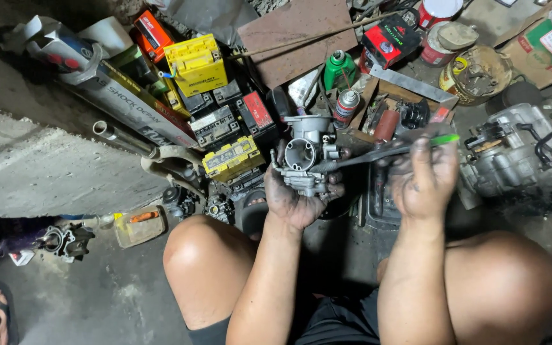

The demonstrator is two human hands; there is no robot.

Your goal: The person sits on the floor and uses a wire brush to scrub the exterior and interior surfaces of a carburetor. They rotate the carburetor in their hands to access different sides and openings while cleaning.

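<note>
One carburetor (306, 156) sits at centre, clamped in the left hand (295, 198). At its three o'clock, the right hand (426, 179) is closed around one green-handled screwdriver (384, 151) touching it. Two yellow batteries (197, 64) lie at ten o'clock; one engine (512, 153) further right.

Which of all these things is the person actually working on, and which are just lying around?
In hand:
- metal carburettor, held by left hand
- green-handled tool, held by right hand, tip at the carburettor

Lying about:
- yellow batteries
- green bottle
- spray can
- engine block
- rusty tin
</note>
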